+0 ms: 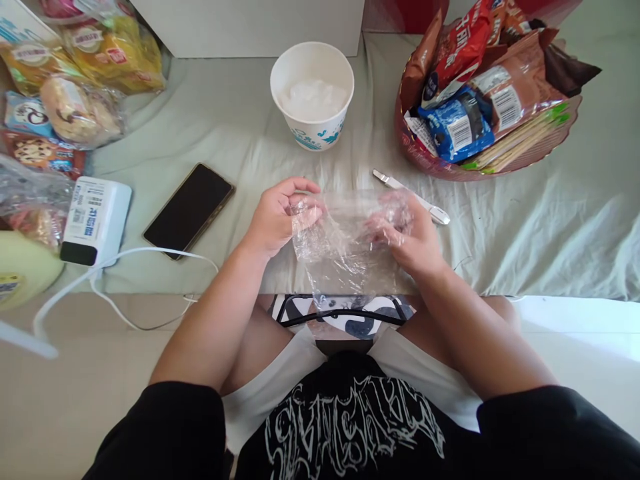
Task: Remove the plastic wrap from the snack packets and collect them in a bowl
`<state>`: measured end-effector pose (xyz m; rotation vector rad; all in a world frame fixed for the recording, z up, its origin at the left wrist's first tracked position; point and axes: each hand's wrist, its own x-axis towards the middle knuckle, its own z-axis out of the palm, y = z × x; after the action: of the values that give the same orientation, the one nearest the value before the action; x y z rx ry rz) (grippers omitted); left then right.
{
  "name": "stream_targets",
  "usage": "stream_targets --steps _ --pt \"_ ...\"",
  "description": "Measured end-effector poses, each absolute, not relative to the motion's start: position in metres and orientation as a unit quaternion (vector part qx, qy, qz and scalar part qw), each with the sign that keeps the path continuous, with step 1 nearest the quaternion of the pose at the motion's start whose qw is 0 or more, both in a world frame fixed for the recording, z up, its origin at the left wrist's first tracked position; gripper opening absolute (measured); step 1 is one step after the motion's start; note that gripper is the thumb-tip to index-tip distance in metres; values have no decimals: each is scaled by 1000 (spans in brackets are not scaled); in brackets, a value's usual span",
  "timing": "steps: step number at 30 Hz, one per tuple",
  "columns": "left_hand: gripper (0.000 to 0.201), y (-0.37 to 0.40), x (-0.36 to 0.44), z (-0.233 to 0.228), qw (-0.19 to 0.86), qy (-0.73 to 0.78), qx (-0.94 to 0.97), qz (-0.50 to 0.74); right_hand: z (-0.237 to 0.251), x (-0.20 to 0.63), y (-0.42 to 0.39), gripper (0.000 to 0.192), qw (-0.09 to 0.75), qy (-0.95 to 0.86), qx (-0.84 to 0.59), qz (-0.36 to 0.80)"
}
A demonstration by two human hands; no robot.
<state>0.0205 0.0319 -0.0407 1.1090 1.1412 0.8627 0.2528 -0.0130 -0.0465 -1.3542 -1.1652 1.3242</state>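
Clear plastic film (343, 250), one piece, crinkled; no writing legible on it. Head view: you have it stretched between your two hands, above the front edge of the cloth-covered table (220, 127), its lower part hanging over that edge. Left hand (280, 217): fingers pinching the film's left side. Right hand (417, 240): fingers curled and grasping its right side, partly seen through it.

Beyond your hands, one white paper cup (317, 133), upright, teal print on its wall, crumpled white material (315, 99) inside. Just beside your right hand, one white-handled knife (417, 198), lying flat, unmarked as far as you can see.

To your right, one pink bowl (550, 155) of packets: one red (457, 50) with white characters too tilted to read, one blue (460, 127) and one brown (525, 87), each bearing one barcode; also several wrapped sticks (520, 140) with green ends.

To your left, one dark-screened phone (190, 210); one white device (97, 220), its label carrying codes and small unreadable print, with a white cable (150, 250); and a cluster of snack packets (115, 57), lettering too small to make out. Your black shirt (350, 427) bears jagged white lettering, not legible.
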Motion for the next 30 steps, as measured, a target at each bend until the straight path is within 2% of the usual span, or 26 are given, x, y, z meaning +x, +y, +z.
stream_targets --steps 4,9,13,17,24,27,30 --pt "50 31 20 -37 641 459 480 384 -50 255 -14 47 437 -448 -555 548" --pt "21 26 21 -37 649 464 532 283 -54 255 -14 56 446 -429 -544 566" --pt "22 25 20 -40 657 468 510 300 -47 257 -20 49 426 -458 -533 569" --pt "23 26 20 -38 702 447 463 306 -41 259 -25 41 455 -505 -528 509" --pt "7 32 25 -30 720 448 408 339 -42 266 -21 38 487 -557 -501 449" --pt "14 37 25 -32 714 450 395 363 -47 269 -19 35 490 -574 -468 460" --pt "31 39 23 -36 717 435 397 371 -54 272 -16 45 500 -581 -446 462"
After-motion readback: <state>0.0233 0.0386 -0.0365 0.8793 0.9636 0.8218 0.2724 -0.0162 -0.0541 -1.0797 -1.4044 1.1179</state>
